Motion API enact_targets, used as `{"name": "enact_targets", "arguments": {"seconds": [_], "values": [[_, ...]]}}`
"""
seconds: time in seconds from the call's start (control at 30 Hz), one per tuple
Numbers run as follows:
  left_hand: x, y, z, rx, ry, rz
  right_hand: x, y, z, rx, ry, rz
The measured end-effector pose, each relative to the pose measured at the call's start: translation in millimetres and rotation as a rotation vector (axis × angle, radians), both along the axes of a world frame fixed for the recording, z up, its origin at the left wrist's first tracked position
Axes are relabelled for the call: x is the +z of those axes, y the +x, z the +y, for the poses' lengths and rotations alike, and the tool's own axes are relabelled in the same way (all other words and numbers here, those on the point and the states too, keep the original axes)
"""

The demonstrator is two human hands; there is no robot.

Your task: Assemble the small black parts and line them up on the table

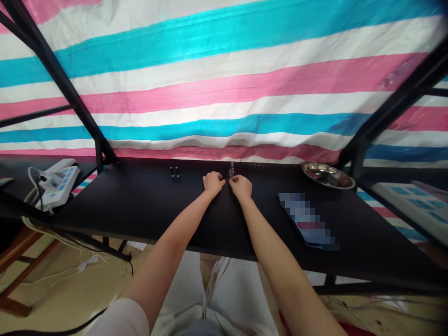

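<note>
My left hand [213,183] rests on the black table with its fingers curled together; whatever may be in them is hidden. Just beside it, my right hand [241,187] is closed in a pinch at the near end of a short line of small shiny pieces [231,170]. Whether one of those pieces sits between its fingertips is too small to make out. Several tiny pieces [256,165] lie in a row farther right, by the back edge. Left of my hands are two small dark pieces with silvery ends [174,172], side by side.
A shiny metal dish [328,175] stands at the back right of the black table [140,200]. In front of it lies a phone-shaped item [308,221], its face blurred out. A white power strip [59,184] with cables is at left. Black frame bars [56,74] flank a striped sheet [224,84].
</note>
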State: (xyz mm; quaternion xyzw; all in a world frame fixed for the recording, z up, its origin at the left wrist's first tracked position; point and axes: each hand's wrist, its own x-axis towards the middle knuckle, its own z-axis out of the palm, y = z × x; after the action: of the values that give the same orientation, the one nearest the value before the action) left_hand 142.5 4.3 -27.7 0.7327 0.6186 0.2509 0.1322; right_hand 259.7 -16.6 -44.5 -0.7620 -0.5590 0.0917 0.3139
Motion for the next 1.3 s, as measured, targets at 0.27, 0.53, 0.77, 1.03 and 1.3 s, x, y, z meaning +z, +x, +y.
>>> {"name": "enact_targets", "arguments": {"seconds": [0.27, 0.53, 0.77, 1.03, 1.3], "values": [[2.7, -1.2, -3.3, 0.016, -0.053, 0.053, -0.2, -0.1, 0.1, 0.0, -0.003, -0.004], [0.9, -34.6, -27.7, -0.013, 0.043, 0.073, -3.6, 1.2, -3.2, 0.003, 0.03, 0.008], [0.4, -83.6, -44.5, 0.066, 0.167, -0.256, 2.5, -6.0, -19.6, -0.01, 0.065, 0.035], [4.8, -115.6, -27.9, 0.339, 0.107, -0.724, 14.5, -15.4, -32.7, -0.027, 0.129, 0.111], [-0.4, -117.2, -15.3, 0.269, 0.004, -1.022, 15.3, -16.3, -33.2, -0.021, 0.153, 0.112]]}}
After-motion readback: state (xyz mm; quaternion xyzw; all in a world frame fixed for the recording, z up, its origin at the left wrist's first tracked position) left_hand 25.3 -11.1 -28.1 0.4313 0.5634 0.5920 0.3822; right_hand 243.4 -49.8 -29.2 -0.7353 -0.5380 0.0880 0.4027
